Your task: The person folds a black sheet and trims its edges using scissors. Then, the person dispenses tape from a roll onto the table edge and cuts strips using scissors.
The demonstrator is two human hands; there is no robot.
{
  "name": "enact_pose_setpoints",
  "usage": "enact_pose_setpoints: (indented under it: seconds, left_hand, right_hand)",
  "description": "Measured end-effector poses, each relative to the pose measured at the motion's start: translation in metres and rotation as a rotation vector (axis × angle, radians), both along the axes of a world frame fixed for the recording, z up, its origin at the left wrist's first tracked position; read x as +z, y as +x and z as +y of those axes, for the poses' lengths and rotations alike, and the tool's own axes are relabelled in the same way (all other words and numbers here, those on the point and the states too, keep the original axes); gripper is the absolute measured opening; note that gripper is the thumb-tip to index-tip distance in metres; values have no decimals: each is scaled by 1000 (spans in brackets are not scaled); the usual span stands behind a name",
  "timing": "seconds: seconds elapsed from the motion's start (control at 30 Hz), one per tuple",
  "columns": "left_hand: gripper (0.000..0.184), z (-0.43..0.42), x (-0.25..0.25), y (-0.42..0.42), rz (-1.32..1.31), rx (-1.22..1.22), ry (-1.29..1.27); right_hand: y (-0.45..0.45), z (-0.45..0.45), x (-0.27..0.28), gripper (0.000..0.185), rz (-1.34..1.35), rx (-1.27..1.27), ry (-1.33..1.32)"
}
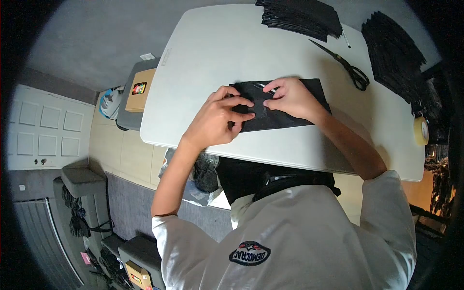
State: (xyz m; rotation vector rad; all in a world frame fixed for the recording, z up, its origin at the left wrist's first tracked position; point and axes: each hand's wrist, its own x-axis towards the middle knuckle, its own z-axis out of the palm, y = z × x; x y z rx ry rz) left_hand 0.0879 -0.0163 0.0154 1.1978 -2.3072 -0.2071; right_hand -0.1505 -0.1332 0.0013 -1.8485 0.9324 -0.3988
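A flat black rectangular piece (302, 116), like folded fabric or a thin bag, lies on the white table. My left hand (217, 116) rests at its left side, fingers spread and fingertips on the black surface. Over its upper middle, my right hand (292, 99) pinches a slim silvery tool (263, 87) that looks like tweezers or small snips; the fingers partly hide it. Between the two hands, a small darker patch (260, 110) shows on the black piece. Black-handled scissors (345, 64) lie to the right, apart from both hands.
Stacks of black pieces lie at the far edge (302, 18) and far right (391, 53) of the white table (208, 53). A white pen (346, 38) is near the scissors. A tape roll (421, 131) sits at the right edge. A cardboard box (140, 92) stands on a grey seat.
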Motion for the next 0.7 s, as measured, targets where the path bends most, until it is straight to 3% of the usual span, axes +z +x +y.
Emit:
enact_pose_setpoints:
  seconds: [0.13, 0.2, 0.23, 0.27, 0.33, 0.37, 0.47, 0.53, 0.63, 0.7]
  left_hand:
    - [36, 1, -4, 1, -2, 12, -8]
    - [36, 1, -3, 2, -9, 11, -10]
    - [37, 1, -2, 3, -18, 5, -6]
    - [37, 1, -2, 4, -19, 7, -8]
    - [35, 2, -6, 5, 3, 11, -11]
    - [35, 4, -7, 6, 1, 12, -11]
    - [48, 9, -7, 6, 37, 114, -42]
    - [70, 12, -3, 3, 133, 307, -25]
    - [84, 13, -4, 4, 150, 376, -19]
    - [75, 15, -8, 8, 264, 392, -46]
  right_hand:
    - [-9, 3, 9, 35, -6, 24, -84]
    - [-11, 23, 19, 33, -111, 151, -481]
    - [-13, 35, 29, 46, 21, 241, -498]
    - [-12, 45, 27, 46, 20, 243, -501]
    - [-9, 61, 13, 70, 176, 346, -1031]
    - [-12, 64, 0, 91, 305, 446, -791]
    - [-12, 68, 6, 91, 359, 438, -896]
    - [-7, 70, 8, 90, 336, 472, -867]
    - [-5, 71, 9, 90, 313, 492, -846]
    - [-6, 76, 17, 86, 289, 448, -873]
